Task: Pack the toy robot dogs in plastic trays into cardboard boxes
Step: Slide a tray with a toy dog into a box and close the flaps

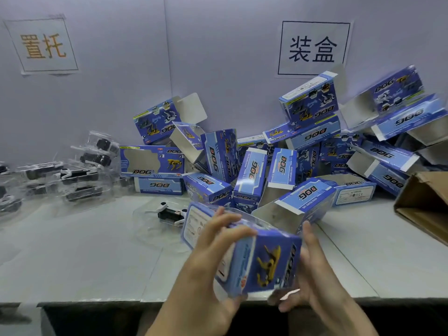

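Box (261,260) between your hands | your left hand (213,258) grips its left end | right hand (312,282) grips its right side

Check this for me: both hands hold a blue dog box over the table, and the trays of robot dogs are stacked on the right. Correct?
Not quite. The left hand and right hand do hold the blue dog box over the table, but the trays of robot dogs are stacked on the left, not the right, as the head view shows.
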Action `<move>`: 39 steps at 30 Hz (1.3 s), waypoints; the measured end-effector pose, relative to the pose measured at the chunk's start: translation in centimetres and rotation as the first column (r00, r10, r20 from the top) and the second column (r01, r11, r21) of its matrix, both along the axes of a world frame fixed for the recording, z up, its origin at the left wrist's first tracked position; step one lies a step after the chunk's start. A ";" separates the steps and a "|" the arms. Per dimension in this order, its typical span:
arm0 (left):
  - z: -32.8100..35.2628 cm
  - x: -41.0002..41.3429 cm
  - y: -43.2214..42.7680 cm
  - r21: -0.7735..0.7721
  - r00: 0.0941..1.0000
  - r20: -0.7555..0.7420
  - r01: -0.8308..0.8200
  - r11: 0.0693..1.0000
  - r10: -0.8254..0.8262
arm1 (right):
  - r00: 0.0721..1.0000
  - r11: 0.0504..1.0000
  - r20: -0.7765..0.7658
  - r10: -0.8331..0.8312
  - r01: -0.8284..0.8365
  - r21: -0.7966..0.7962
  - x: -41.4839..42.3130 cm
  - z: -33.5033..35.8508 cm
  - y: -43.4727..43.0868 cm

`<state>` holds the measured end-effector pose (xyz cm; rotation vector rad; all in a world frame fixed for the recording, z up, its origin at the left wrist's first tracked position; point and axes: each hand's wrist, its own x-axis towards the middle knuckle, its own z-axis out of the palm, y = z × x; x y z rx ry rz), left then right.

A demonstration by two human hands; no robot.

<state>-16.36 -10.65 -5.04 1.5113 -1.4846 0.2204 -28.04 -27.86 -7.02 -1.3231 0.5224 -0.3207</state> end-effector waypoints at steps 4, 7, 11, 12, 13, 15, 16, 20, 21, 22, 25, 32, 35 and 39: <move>-0.9 -1.0 -1.2 0.117 0.997 0.062 0.035 0.992 -0.043 | 1.000 0.997 0.018 0.024 -0.025 0.074 0.2 -1.2 -0.3; -0.9 -0.8 -1.0 0.128 0.999 0.038 0.012 0.992 -0.017 | 0.987 0.993 0.156 0.023 -0.042 0.114 -0.4 -1.2 -0.6; -1.4 -0.2 -0.7 -0.030 0.999 0.001 -0.043 0.999 0.043 | 0.958 0.995 0.284 -0.044 0.018 0.093 -1.7 -0.6 -1.0; -1.6 -0.1 -0.7 -0.039 0.998 -0.005 -0.065 0.997 0.065 | 0.949 0.995 0.302 -0.088 0.067 0.080 -2.1 -0.4 -1.0; -1.8 0.1 -0.7 -0.044 0.996 -0.004 -0.086 0.995 0.086 | 0.937 0.988 0.314 -0.154 0.136 0.079 -2.5 -0.2 -1.1; -2.2 0.7 -0.6 -0.072 0.991 -0.030 -0.134 0.988 0.132 | 0.894 0.950 0.323 -0.311 0.301 0.080 -3.8 0.4 -1.6; -2.4 1.1 -0.5 -0.089 0.986 -0.060 -0.159 0.983 0.154 | 0.865 0.921 0.322 -0.384 0.381 0.074 -4.6 0.7 -2.0; -2.8 2.3 -0.3 -0.134 0.971 -0.150 -0.204 0.970 0.183 | 0.623 0.725 0.428 -0.654 0.677 0.122 -7.5 1.8 -5.2; -2.8 2.3 -0.4 -0.133 0.970 -0.164 -0.201 0.971 0.178 | 0.525 0.660 0.483 -0.701 0.735 0.159 -7.7 2.4 -6.4; -2.8 2.1 -0.4 -0.128 0.968 -0.180 -0.197 0.972 0.173 | 0.435 0.604 0.532 -0.726 0.774 0.191 -7.6 3.1 -7.8; -2.9 1.5 -0.7 -0.094 0.970 -0.194 -0.170 0.981 0.149 | 0.445 0.493 0.486 -0.752 0.869 -0.033 -6.5 5.0 -12.3; -3.0 0.9 -1.5 -0.049 0.969 -0.213 -0.138 0.989 0.125 | 0.770 0.519 0.184 -0.610 0.564 -0.642 -2.5 0.6 -12.9; -3.4 1.0 -1.3 0.033 0.966 -0.225 -0.123 0.992 0.127 | 0.800 0.515 0.202 -0.564 0.533 -0.672 0.4 -1.5 -10.9; -4.6 1.7 -1.3 0.196 0.940 -0.279 -0.143 0.970 0.195 | 0.782 0.190 0.380 -0.494 0.524 -0.830 3.8 -1.8 -9.8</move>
